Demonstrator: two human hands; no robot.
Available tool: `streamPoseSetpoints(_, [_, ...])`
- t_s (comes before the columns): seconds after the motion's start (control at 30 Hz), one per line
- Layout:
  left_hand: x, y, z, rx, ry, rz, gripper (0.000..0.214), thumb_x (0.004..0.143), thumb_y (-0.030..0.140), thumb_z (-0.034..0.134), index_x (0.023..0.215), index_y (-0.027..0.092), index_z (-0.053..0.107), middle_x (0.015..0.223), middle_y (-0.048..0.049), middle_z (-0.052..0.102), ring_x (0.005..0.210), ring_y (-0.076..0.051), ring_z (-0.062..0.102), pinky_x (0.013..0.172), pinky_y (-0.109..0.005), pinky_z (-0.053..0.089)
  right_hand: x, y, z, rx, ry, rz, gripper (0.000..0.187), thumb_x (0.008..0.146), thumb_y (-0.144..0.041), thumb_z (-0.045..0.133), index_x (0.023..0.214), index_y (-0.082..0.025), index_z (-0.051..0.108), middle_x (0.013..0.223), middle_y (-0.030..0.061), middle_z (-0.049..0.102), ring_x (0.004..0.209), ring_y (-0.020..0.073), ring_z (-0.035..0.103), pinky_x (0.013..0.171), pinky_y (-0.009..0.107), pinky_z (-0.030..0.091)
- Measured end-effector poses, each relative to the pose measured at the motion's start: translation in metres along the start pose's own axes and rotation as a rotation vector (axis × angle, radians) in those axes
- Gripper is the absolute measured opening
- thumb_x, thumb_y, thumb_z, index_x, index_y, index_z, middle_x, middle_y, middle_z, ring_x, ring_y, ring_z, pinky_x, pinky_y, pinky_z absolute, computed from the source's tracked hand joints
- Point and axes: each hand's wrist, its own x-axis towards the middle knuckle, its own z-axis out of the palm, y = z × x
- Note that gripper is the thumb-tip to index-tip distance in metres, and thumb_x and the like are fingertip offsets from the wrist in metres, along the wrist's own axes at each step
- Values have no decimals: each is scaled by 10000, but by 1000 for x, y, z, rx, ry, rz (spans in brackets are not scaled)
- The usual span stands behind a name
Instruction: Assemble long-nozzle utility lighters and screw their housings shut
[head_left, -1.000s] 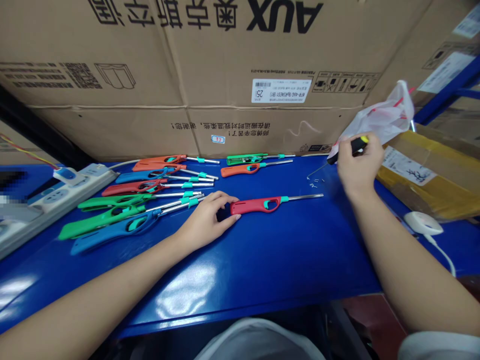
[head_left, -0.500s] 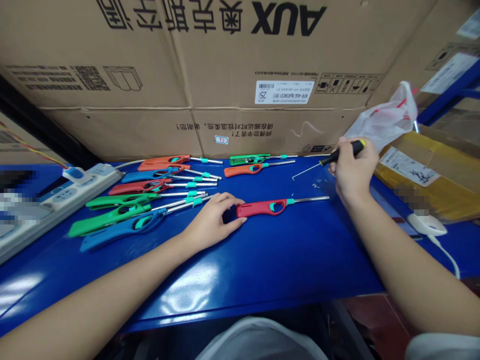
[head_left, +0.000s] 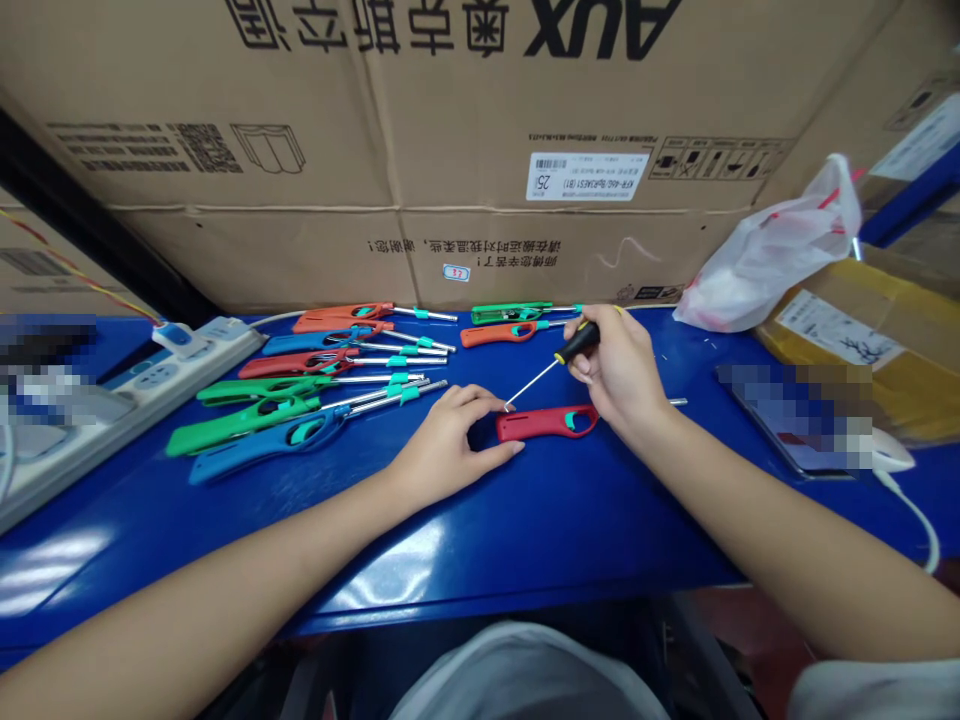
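Note:
A red stick lighter (head_left: 534,423) lies on the blue tabletop, its metal tube pointing right. Thumb and index finger of my left hand (head_left: 450,440) straddle its left end and hold it. My right hand (head_left: 619,370) grips a screwdriver (head_left: 576,343) by its black and yellow handle. The thin shaft slants down to the left, its tip at the lighter's upper left corner beside my left index fingertip. A small shiny bit shows at that tip, too small to make out. Part of the lighter's tube is hidden behind my right hand.
Several coloured stick lighters (head_left: 277,420) lie in a row at left. A green lighter (head_left: 510,313) and an orange one (head_left: 499,334) lie at the back. A power strip (head_left: 157,378), phone (head_left: 780,420), plastic bag (head_left: 772,260) and cardboard box (head_left: 555,90) border the table (head_left: 570,540).
My right hand has brought the screwdriver leftward and down, from the right of the lighter to its left end. My left hand still holds that end. The camera view has shifted slightly.

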Motion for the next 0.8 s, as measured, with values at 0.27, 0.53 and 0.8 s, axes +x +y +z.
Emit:
streamPoseSetpoints(0.27, [1, 9, 0, -264, 166, -132, 145, 903, 336, 743, 991, 229, 784, 987, -22, 787, 891, -186, 672, 809, -330, 529, 0, 14, -9, 66, 84, 164, 130, 771, -250, 607, 723, -212, 492, 611, -35, 622, 347, 54, 393, 308, 178, 256])
streamPoseSetpoints(0.53, [1, 8, -4, -182, 220, -87, 67, 895, 283, 761, 898, 227, 798, 892, -8, 792, 847, -185, 691, 845, -353, 534, 0, 13, -10, 41, 51, 116, 150, 793, -246, 619, 726, -210, 489, 614, -29, 628, 343, 57, 401, 312, 181, 263])
streamPoseSetpoints(0.8, [1, 5, -3, -102, 255, 72, 30, 864, 233, 798, 886, 213, 801, 867, -9, 803, 817, -168, 689, 811, -325, 543, -6, 9, -7, 17, -12, -27, 166, 777, -249, 651, 711, -215, 503, 598, -43, 644, 332, 60, 413, 308, 183, 286])
